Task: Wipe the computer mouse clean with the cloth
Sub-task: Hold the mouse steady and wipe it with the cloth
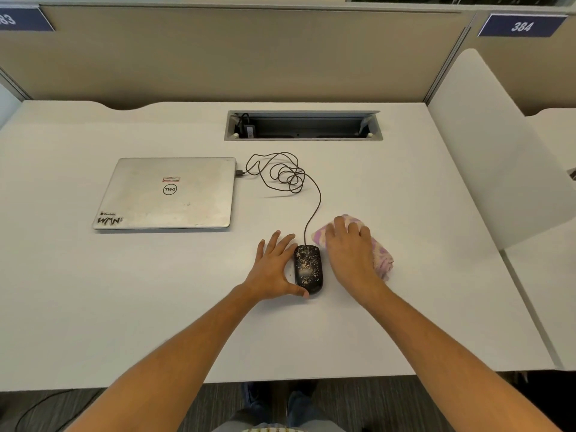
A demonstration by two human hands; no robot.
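Note:
A black wired computer mouse (308,269) speckled with pale crumbs lies on the white desk (405,198). My left hand (274,269) rests just left of it, fingers spread, with the thumb touching the mouse's near left edge. A folded pink and white cloth (381,258) lies right of the mouse. My right hand (350,247) lies flat on top of the cloth, fingers slightly curled over its far end, covering most of it. The mouse cable (280,173) loops across the desk toward the laptop.
A closed silver laptop (168,193) with stickers sits at the left, the cable plugged into its right side. An open cable tray (302,126) is recessed at the back. Beige partition walls surround the desk; a white divider (486,145) stands on the right.

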